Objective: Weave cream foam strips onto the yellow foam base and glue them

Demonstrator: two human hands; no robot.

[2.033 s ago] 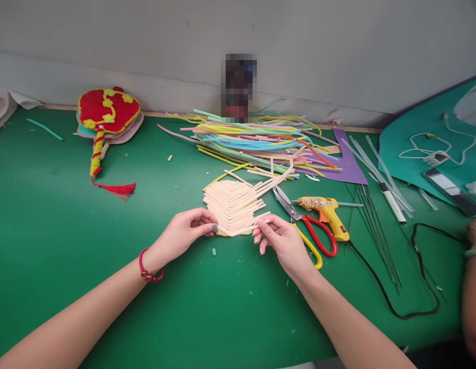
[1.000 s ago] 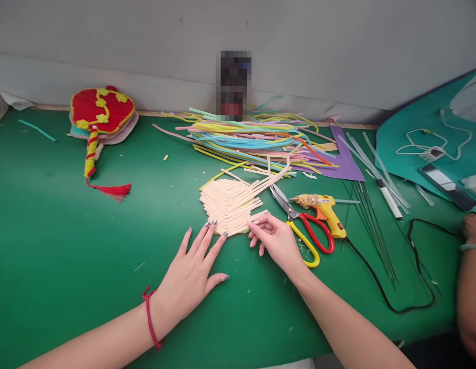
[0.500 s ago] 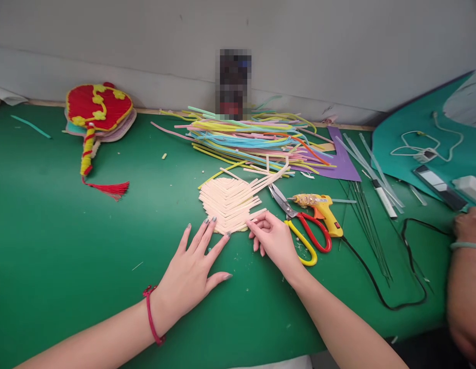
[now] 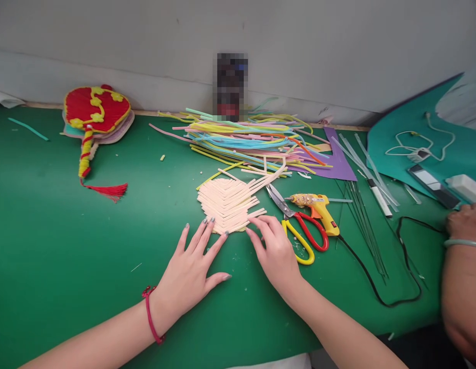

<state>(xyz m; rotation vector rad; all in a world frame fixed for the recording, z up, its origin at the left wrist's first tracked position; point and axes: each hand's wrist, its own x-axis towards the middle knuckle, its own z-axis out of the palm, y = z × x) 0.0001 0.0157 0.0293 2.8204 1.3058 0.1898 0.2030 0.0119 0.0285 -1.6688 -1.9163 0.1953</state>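
A leaf-shaped piece of pale cream pipe cleaners (image 4: 224,202), laid in a V pattern, lies on the green table. Its right side has uneven strip ends sticking out. My left hand (image 4: 194,266) lies flat with spread fingers, the fingertips pressing on its lower edge. At the lower right edge is my right hand (image 4: 276,251), thumb and index finger apart and touching the edge by the strip ends; its other fingers are curled and partly hidden. Scissors (image 4: 295,215) with one red and one yellow handle lie just right of that hand, beside a yellow glue gun (image 4: 322,212).
Behind the piece lies a pile of coloured pipe cleaners (image 4: 241,141) on purple sheet (image 4: 340,159). A red fan with tassel (image 4: 97,110) rests at far left. Green wires (image 4: 364,220), glue sticks (image 4: 376,169) and a black cord (image 4: 376,297) lie right, near another person's arm (image 4: 463,287).
My right thumb and index finger have parted from a pinch at the piece's lower right edge. My left hand stays in place. The view has shifted slightly.
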